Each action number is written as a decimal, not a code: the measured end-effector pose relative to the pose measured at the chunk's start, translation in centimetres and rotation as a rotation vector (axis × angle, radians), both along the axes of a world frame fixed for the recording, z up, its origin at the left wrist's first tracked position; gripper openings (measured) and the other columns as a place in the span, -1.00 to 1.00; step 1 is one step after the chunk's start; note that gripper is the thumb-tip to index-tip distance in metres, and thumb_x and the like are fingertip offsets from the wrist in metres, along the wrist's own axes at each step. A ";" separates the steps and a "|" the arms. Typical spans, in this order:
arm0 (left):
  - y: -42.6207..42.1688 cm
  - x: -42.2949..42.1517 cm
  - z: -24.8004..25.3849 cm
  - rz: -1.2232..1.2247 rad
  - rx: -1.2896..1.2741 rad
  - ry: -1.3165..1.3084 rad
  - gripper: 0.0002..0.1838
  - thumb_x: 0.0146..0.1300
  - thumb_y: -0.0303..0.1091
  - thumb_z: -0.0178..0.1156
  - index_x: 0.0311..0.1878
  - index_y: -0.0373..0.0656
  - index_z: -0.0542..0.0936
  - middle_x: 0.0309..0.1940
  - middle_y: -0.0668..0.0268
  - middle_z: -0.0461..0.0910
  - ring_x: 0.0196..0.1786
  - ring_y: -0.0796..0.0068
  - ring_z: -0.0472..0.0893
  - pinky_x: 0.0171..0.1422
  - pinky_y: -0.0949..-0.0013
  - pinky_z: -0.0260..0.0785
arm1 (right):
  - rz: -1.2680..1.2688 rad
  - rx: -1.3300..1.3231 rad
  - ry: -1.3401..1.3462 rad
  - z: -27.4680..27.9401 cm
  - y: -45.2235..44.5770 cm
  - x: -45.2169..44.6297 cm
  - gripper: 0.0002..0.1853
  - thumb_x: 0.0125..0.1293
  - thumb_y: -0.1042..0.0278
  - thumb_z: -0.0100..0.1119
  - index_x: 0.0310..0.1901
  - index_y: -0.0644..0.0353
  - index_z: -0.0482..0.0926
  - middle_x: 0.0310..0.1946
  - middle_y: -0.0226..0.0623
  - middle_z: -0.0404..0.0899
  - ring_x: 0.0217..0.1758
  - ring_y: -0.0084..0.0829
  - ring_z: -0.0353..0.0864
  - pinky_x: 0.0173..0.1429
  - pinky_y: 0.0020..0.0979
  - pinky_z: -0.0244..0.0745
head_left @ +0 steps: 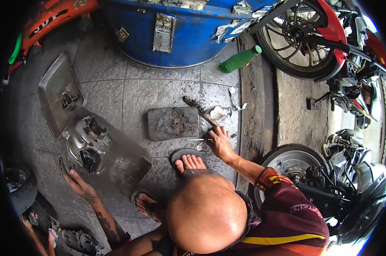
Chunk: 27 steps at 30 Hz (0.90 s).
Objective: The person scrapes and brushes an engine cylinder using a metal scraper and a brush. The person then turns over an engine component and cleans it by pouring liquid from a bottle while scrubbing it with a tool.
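Observation:
My left hand is at the lower left edge of an engine casing, with its fingers stretched out and nothing in its grasp. The casing leans on a dark metal tray. My right hand is low over the floor, fingers bent down and drawn together; what they hold is too small to tell. Its fingertips meet the lower end of a long dark tool, perhaps a brush. A thin white piece lies beside my thumb. Left of this hand is a blackened block.
A second metal tray holding a part stands at upper left. Beyond are a blue drum, a green bottle and crumpled white scraps. Motorcycle wheels line the right. Another person's hands show at lower left.

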<state>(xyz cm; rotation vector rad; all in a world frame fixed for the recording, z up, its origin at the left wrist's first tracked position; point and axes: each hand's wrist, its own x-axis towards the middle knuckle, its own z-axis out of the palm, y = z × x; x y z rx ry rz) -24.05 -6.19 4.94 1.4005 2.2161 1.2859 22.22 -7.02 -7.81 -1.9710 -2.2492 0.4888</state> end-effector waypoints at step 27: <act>-1.0 -1.9 -3.6 0.053 0.097 -0.088 -0.27 0.42 0.12 0.07 0.40 -0.29 0.31 0.39 -0.11 0.28 0.46 -0.11 0.22 0.52 0.02 0.02 | -0.533 0.448 0.714 0.3 16.5 9.0 -0.06 0.26 0.07 0.38 0.49 0.28 0.03 0.47 0.10 0.09 0.53 -0.10 0.12 0.59 -0.10 -0.08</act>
